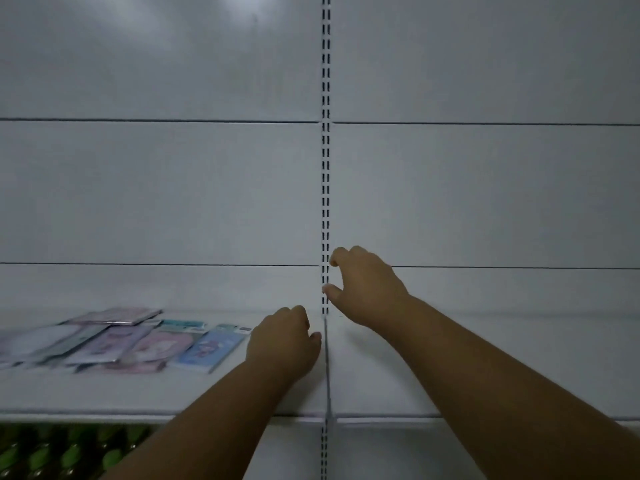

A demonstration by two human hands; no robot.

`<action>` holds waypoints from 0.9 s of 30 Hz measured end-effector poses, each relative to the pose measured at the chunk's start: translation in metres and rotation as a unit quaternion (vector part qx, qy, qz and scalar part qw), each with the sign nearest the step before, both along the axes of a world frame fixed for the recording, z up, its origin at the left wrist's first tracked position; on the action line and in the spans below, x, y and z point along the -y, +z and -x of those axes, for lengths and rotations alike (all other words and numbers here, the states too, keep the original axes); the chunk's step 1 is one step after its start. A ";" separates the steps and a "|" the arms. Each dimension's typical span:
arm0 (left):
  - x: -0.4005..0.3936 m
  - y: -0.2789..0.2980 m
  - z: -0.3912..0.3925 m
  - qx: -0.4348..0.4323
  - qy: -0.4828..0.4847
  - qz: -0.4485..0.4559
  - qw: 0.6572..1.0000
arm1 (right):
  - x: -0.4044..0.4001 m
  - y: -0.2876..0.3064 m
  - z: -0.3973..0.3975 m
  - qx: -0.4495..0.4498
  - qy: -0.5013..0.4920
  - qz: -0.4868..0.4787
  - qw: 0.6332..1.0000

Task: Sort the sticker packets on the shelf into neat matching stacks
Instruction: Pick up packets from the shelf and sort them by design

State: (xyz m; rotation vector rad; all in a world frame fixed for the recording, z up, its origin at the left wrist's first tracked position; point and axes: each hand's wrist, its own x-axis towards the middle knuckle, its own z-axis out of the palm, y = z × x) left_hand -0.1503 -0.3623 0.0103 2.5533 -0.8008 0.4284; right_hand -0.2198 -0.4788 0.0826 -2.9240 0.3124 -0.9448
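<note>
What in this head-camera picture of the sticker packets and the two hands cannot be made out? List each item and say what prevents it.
- Sticker packets: printed designs are blurred; the count is unclear because they overlap and the left edge cuts the pile.
- Left hand: seen from behind, so its fingertips are hidden, and whether it holds anything.
- Right hand: whether its fingertips touch the slotted upright is unclear.
- Green items under the shelf: blurred and dark.

Dim, soft picture (glare top centre), blurred packets (114,341).
</note>
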 end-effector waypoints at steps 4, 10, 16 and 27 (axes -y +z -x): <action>-0.087 -0.003 -0.050 0.016 0.036 -0.022 0.999 | -0.094 0.020 -0.023 -0.003 0.019 0.035 0.999; -0.197 -0.014 -0.126 0.041 0.061 -0.032 0.997 | -0.214 0.020 -0.078 -0.011 0.014 0.026 1.000; -0.261 -0.004 -0.182 0.054 0.135 -0.081 0.986 | -0.274 0.022 -0.114 -0.012 -0.008 0.020 1.000; -0.320 -0.010 -0.240 -0.060 0.175 -0.137 0.973 | -0.307 0.006 -0.153 -0.073 -0.020 -0.016 0.997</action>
